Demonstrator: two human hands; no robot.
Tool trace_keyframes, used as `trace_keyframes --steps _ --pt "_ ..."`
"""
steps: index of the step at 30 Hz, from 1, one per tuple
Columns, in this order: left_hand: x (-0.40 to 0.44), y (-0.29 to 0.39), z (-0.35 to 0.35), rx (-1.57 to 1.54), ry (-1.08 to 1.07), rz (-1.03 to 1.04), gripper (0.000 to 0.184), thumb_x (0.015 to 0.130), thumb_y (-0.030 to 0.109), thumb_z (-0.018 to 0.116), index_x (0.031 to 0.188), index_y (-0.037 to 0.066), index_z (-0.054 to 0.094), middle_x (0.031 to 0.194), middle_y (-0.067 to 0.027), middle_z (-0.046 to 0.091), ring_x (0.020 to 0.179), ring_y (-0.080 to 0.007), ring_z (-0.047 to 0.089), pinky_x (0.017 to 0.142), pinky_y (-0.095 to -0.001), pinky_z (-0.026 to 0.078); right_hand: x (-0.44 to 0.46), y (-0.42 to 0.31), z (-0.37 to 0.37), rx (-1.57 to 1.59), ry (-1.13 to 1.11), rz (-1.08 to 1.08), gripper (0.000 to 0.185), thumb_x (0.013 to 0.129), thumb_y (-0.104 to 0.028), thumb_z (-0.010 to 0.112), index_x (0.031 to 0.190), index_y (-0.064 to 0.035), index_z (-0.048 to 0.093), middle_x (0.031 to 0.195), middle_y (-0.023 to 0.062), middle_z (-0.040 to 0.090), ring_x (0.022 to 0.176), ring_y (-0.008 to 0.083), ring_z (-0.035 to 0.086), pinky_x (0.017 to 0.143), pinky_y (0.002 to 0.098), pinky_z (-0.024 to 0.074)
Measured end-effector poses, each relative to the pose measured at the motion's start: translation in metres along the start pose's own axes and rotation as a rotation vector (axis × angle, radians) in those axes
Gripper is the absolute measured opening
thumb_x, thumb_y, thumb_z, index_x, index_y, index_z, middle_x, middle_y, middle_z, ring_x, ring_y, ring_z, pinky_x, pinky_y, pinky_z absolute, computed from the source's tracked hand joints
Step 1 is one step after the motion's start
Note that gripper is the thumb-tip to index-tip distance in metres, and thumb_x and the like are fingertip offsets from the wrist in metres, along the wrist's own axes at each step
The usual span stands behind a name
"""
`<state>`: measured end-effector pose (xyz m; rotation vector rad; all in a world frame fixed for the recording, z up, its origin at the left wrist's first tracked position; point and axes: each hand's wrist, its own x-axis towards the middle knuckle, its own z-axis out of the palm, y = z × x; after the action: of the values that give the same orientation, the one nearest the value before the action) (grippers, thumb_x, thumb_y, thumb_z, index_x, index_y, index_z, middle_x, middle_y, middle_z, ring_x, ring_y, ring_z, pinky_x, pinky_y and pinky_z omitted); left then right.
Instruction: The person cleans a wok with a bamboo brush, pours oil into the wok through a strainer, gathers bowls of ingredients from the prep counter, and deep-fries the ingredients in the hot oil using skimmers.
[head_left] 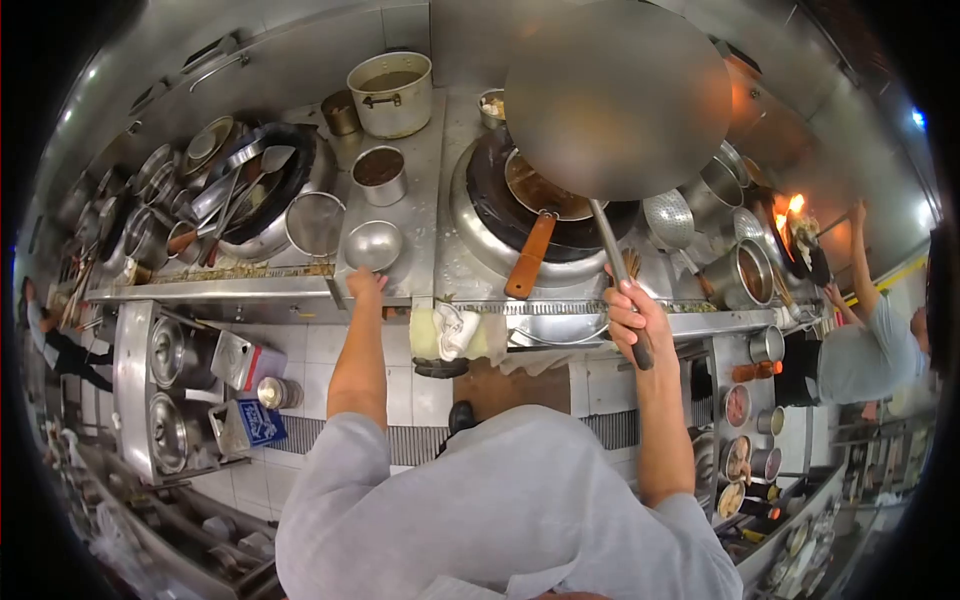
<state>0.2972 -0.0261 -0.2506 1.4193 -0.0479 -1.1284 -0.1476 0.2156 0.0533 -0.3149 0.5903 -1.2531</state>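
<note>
My left hand (367, 284) is at the near rim of a small round metal bowl (374, 243), its fingers closed on the edge. The bowl stands on the steel counter and looks bare inside. My right hand (640, 320) is wrapped round the dark grip of a long-handled metal utensil (607, 238); a blurred patch hides its far end. Beside it, a wok (485, 215) sits on the burner ring. In the wok rests a round strainer or pan with a wooden handle (530, 258), brown liquid showing in it.
Behind the bowl stand a pot of dark liquid (380, 175) and a large two-handled pot (392, 95). A second wok with utensils (270, 190) is at left. A perforated ladle (669, 220) lies at right. Farther right, a co-worker (870, 340) handles a flaming wok (800, 240).
</note>
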Motion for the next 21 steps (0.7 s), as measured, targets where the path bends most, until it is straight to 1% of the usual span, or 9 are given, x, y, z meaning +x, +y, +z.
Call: trace_keyframes --steps 4,8,12,14,16,17,18,20,21 --pt "-0.018 0.018 0.008 0.182 -0.101 0.357 0.016 0.086 0.014 0.056 0.089 0.001 0.048 0.080 -0.0133 0.058 0.071 -0.0230 0.064 0.053 -0.0342 0.058 0.002 0.021 0.033 -0.065 -0.043 0.052 0.025 0.099 -0.013 0.044 0.124 -0.0081 0.048 0.074 -0.0009 0.041 0.045 0.0004 0.036 0.033 0.0188 0.0375" --pt "-0.086 0.067 0.053 0.199 -0.287 0.475 0.015 0.085 0.013 0.055 0.082 0.000 0.049 0.070 -0.0122 0.059 0.056 -0.0216 0.064 0.047 -0.0318 0.056 0.010 0.044 0.059 -0.228 -0.079 0.117 0.035 0.098 -0.012 0.047 0.131 -0.0114 0.039 0.075 -0.0006 0.041 0.043 0.0014 0.036 0.032 0.0191 0.0375" --pt "-0.147 0.101 0.091 0.218 -0.456 0.468 0.015 0.085 0.013 0.055 0.080 0.000 0.048 0.071 -0.0131 0.060 0.055 -0.0219 0.065 0.045 -0.0332 0.056 0.026 0.071 0.069 -0.511 -0.108 0.162 0.052 0.095 -0.012 0.050 0.141 -0.0138 0.028 0.072 -0.0007 0.040 0.043 0.0025 0.036 0.032 0.0208 0.0375" --pt "-0.155 0.104 0.102 0.242 -0.453 0.451 0.016 0.085 0.013 0.055 0.079 0.000 0.048 0.070 -0.0129 0.059 0.055 -0.0224 0.065 0.045 -0.0333 0.056 0.032 0.082 0.062 -0.640 -0.122 0.178 0.060 0.092 -0.010 0.054 0.145 -0.0134 0.026 0.077 0.0017 0.049 0.044 0.0055 0.040 0.035 0.0230 0.0387" --pt "-0.160 0.109 0.103 0.269 -0.458 0.426 0.016 0.086 0.013 0.055 0.079 0.000 0.048 0.070 -0.0127 0.059 0.055 -0.0229 0.065 0.045 -0.0335 0.056 0.027 0.099 0.059 -1.291 0.027 -0.069 0.062 0.090 -0.008 0.055 0.146 -0.0111 0.028 0.094 0.0055 0.059 0.048 0.0090 0.047 0.043 0.0240 0.0404" --pt "-0.164 0.109 0.102 0.244 -0.473 0.416 0.016 0.086 0.013 0.054 0.080 0.000 0.047 0.071 -0.0125 0.059 0.057 -0.0236 0.066 0.045 -0.0335 0.056 0.031 0.104 0.055 -1.548 0.039 -0.260 0.064 0.089 -0.006 0.056 0.146 -0.0096 0.029 0.115 0.0101 0.061 0.068 0.0163 0.060 0.063 0.0273 0.0478" --pt "-0.169 0.109 0.102 0.220 -0.492 0.404 0.016 0.087 0.014 0.054 0.080 0.001 0.047 0.072 -0.0123 0.058 0.058 -0.0243 0.066 0.046 -0.0335 0.057 0.030 0.102 0.051 -1.547 0.043 -0.259 0.064 0.089 -0.006 0.056 0.146 -0.0096 0.029 0.115 0.0101 0.061 0.068 0.0163 0.060 0.063 0.0273 0.0478" --pt "-0.172 0.110 0.104 0.194 -0.531 0.367 0.015 0.087 0.013 0.054 0.082 0.001 0.046 0.078 -0.0122 0.057 0.061 -0.0262 0.067 0.048 -0.0340 0.057 0.023 0.092 0.051 -1.317 0.104 -0.084 0.064 0.089 -0.006 0.056 0.147 -0.0094 0.028 0.121 0.0151 0.059 0.094 0.0212 0.060 0.084 0.0299 0.0468" --pt "-0.174 0.107 0.107 0.168 -0.564 0.333 0.013 0.087 0.012 0.054 0.083 0.002 0.046 0.083 -0.0121 0.056 0.063 -0.0280 0.067 0.050 -0.0346 0.058 0.039 0.098 0.029 -1.528 -0.107 -0.674 0.063 0.088 -0.005 0.056 0.146 -0.0104 0.032 0.107 0.0096 0.060 0.074 0.0135 0.058 0.065 0.0270 0.0471"
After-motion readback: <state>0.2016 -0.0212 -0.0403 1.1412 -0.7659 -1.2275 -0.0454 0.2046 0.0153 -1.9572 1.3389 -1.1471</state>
